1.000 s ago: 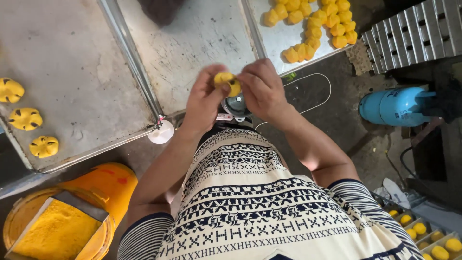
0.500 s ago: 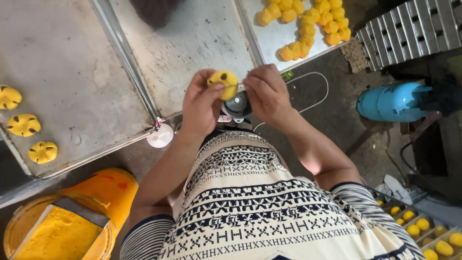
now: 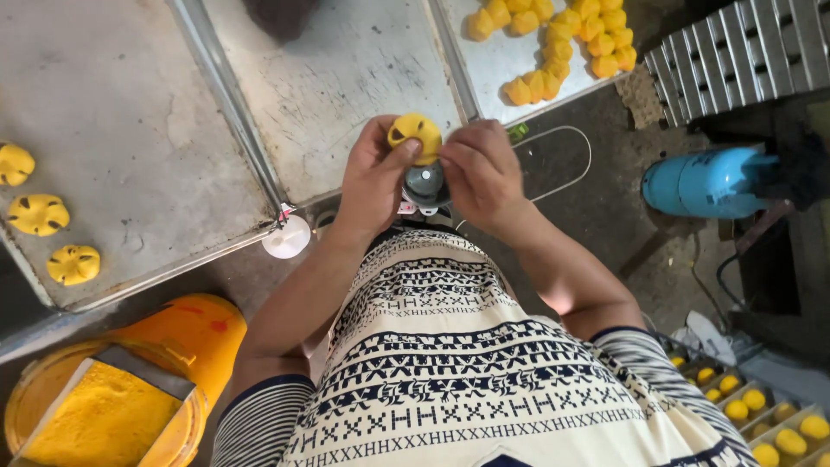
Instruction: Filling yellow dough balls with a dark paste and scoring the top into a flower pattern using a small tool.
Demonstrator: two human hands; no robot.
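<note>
While both hands meet over the tray edge, the left hand (image 3: pixel 372 177) and right hand (image 3: pixel 480 173) pinch a yellow dough piece (image 3: pixel 415 137) between fingertips, held just above a small grey lid (image 3: pixel 424 183). Three shaped pieces (image 3: pixel 39 214) lie on the left tray (image 3: pixel 130 130). More pieces (image 3: pixel 562 43) crowd the far tray (image 3: pixel 484 65). An orange bucket (image 3: pixel 186 333) sits lower left.

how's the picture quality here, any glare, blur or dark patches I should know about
Head view: the yellow dough piece and both hands, left hand and right hand, look sharp; soft even light, mild sheen on the metal trays; the right edge near the blue gas cylinder falls dark.
</note>
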